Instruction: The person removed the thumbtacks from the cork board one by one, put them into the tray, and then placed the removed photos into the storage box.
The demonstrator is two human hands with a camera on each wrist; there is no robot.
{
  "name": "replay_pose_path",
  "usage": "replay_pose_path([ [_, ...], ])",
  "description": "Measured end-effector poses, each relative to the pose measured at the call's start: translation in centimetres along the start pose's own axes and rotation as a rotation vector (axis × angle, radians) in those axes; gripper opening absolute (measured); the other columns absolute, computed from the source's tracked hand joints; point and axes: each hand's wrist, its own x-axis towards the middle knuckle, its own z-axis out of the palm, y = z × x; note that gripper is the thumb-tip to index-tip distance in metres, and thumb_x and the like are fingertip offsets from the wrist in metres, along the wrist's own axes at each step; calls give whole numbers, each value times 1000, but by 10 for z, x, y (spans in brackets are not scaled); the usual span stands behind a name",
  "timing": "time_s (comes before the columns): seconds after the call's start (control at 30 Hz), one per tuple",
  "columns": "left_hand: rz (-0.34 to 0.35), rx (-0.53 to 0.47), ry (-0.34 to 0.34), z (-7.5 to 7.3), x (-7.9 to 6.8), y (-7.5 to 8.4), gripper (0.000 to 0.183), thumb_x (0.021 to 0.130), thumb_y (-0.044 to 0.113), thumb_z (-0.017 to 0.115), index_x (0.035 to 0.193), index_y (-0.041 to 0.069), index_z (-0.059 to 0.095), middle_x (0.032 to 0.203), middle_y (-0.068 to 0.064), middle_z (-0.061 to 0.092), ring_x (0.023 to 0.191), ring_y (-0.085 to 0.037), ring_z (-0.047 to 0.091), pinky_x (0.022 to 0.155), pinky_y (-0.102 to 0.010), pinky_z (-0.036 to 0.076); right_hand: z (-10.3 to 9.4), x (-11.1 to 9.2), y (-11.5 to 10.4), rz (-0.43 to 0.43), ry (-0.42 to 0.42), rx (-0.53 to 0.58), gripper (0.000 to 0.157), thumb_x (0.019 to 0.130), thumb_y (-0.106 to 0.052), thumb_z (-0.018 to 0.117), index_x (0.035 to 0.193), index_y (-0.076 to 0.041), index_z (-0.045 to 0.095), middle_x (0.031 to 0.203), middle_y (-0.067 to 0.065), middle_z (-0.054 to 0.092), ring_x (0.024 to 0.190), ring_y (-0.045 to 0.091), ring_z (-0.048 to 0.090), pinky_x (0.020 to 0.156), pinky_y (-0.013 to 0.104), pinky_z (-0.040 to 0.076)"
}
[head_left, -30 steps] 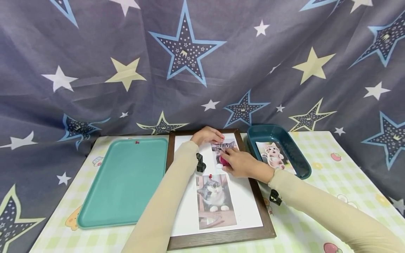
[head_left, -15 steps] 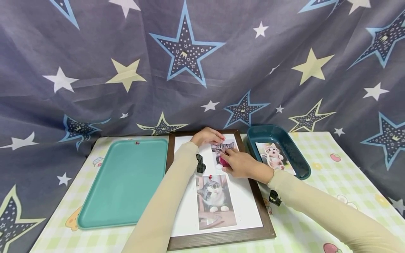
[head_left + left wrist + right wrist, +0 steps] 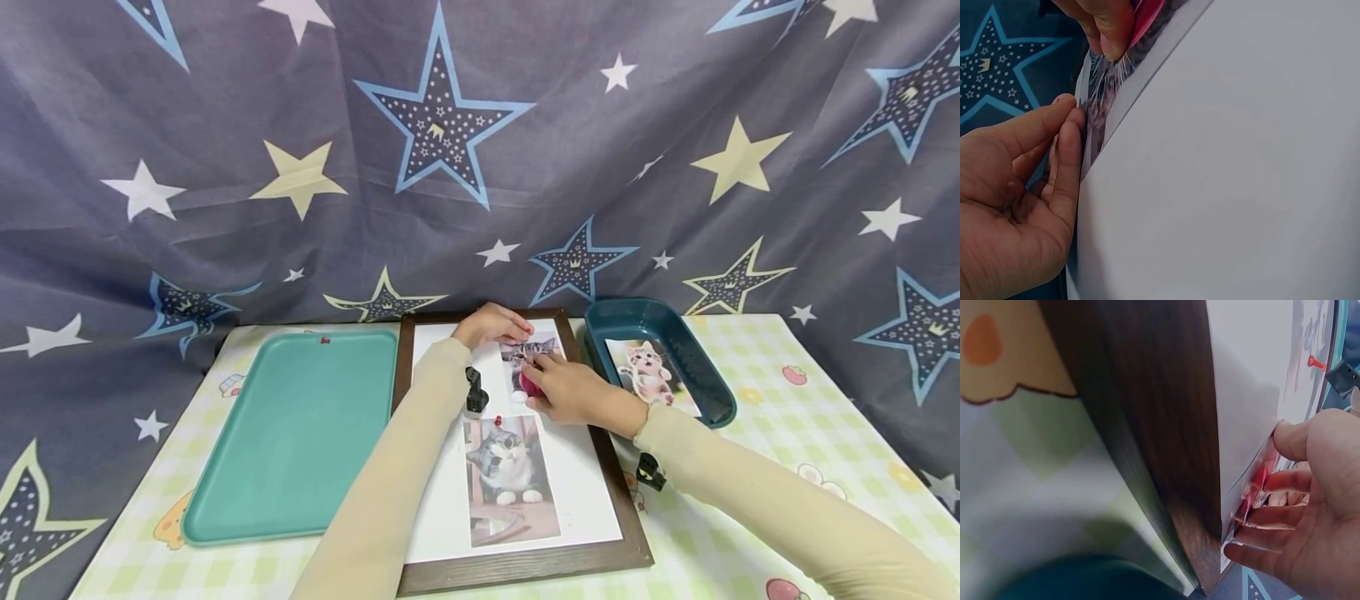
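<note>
A whiteboard in a dark brown frame (image 3: 525,572) lies on the table. On its upper part is a tabby cat photo (image 3: 513,353). My left hand (image 3: 491,323) is at the photo's top edge, thumb and index fingertip together at a red pushpin (image 3: 1057,99) whose tip barely shows. Over the photo's middle, my right hand (image 3: 573,392) presses with fairly straight, spread fingers, covering part of a pink-red patch printed there. Below, a grey-and-white cat photo (image 3: 513,500) hangs from another red pushpin (image 3: 498,421) at its top.
To the left lies a flat teal tray (image 3: 292,442) with a red pushpin (image 3: 325,340) near its far edge. A dark teal bin (image 3: 708,379) beside the board's right holds a kitten photo (image 3: 649,375). A star-patterned curtain (image 3: 450,242) hangs behind the checked tablecloth (image 3: 795,417).
</note>
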Motion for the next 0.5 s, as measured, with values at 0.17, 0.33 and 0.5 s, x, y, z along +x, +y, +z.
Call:
replay_pose_path([
  [0.17, -1, -11, -17, -2, 1, 0, 31, 92, -4, 69, 123, -7, 70, 125, -18, 71, 87, -8, 67, 94, -27, 59, 0, 1, 1, -1, 3, -2, 58, 100, -34, 64, 147, -2, 52, 150, 26, 50, 139, 48, 48, 109, 58, 48],
  [0.33, -2, -20, -12, -2, 1, 0, 31, 92, -4, 69, 123, -7, 70, 128, -20, 70, 88, -9, 68, 95, -28, 59, 0, 1, 1, 6, 0, -1, 58, 101, -34, 63, 148, -3, 52, 150, 26, 49, 139, 49, 48, 109, 58, 49],
  [0.5, -11, -25, -1, -1, 0, 1, 31, 92, -4, 70, 123, -7, 70, 129, -21, 69, 85, -8, 68, 93, -26, 60, 0, 1, 1, 6, -2, 1, 58, 101, -34, 63, 148, -3, 51, 151, 26, 49, 139, 49, 47, 108, 58, 49],
])
